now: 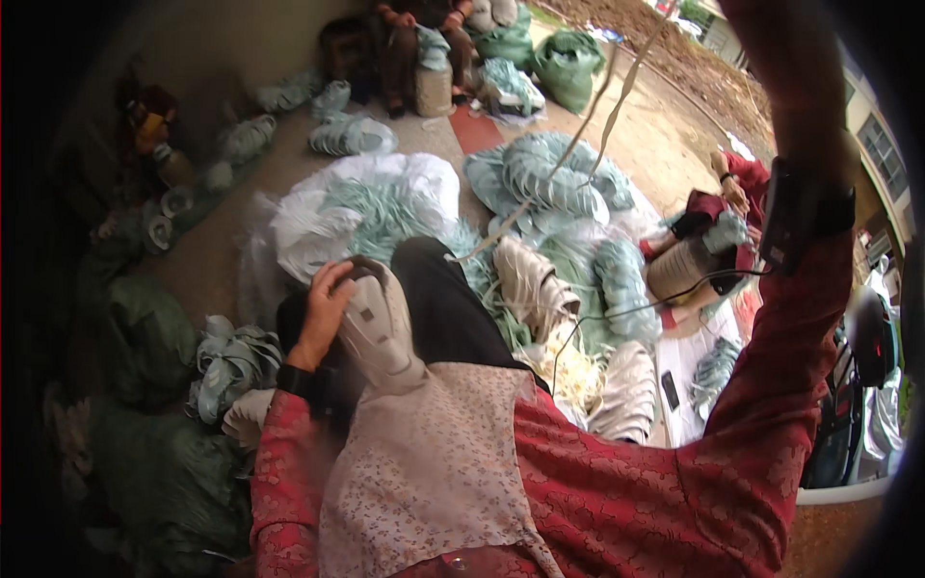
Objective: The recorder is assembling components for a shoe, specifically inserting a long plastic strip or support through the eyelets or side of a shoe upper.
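Observation:
My left hand (326,313) grips the upper edge of a beige, shoe-shaped piece that looks like a shoe upper (376,323), its fingers curled over the rim. The piece stands toe-down on my lap, against the floral cloth (434,462) on my front. My right arm is raised high at the right, and my right hand (785,67) is dark and blurred at the top edge, its fingers out of sight. A pale thin strip (607,125) stretches from the top edge down to near my dark-clad knee (438,299). What holds its upper end is hidden.
Nested beige uppers (535,289) and pale green ones (559,178) lie ahead, beside a white bag (414,183) of green strips. A thin black cable (665,297) crosses at right. Co-workers (713,222) sit at right and far back. Green sacks (159,462) stand left.

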A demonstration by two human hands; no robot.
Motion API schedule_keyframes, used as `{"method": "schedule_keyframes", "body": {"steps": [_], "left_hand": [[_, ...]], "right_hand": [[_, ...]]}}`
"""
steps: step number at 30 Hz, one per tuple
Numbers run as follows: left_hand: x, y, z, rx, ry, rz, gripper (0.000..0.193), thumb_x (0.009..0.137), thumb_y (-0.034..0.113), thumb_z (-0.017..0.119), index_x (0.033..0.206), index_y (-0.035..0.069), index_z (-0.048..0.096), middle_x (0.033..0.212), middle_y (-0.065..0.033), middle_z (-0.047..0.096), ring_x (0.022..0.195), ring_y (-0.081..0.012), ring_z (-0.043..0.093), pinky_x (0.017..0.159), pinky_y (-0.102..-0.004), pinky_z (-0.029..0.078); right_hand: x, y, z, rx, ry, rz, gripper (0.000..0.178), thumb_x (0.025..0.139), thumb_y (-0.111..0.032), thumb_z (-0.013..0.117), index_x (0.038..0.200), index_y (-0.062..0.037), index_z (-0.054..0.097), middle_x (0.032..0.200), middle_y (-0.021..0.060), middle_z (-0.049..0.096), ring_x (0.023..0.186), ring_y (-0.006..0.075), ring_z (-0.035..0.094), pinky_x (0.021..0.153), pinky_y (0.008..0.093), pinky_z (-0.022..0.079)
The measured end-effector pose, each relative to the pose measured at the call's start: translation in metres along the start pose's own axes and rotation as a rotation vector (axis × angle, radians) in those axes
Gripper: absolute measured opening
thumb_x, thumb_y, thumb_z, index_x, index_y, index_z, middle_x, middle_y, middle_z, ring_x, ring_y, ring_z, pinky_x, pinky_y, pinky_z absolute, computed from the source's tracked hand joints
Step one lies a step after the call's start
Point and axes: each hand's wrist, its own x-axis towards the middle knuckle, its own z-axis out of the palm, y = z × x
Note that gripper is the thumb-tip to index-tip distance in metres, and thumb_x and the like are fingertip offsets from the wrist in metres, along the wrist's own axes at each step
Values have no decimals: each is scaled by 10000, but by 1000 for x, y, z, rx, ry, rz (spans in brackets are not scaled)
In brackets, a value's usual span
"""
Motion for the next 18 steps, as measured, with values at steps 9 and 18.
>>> {"method": "schedule_keyframes", "body": {"steps": [9, 18], "left_hand": [[9, 213, -20, -421, -191, 249, 647, 847, 102, 723, 1405, 57, 400, 1204, -88, 560, 1165, -181, 508, 941, -290, 442], [-43, 201, -93, -447, -367, -464, 214, 966, 191, 589, 974, -12, 655, 649, 27, 516, 491, -22, 421, 439, -178, 307]], "right_hand": [[-97, 95, 140, 385, -298, 990, 187, 973, -215, 576, 1002, -36, 619, 798, 49, 675, 587, 93, 609, 476, 199, 438], [-123, 232, 69, 962, 337, 691, 179, 1003, -172, 496, 1099, -46, 579, 772, -28, 557, 829, 121, 554, 872, 286, 435]]}}
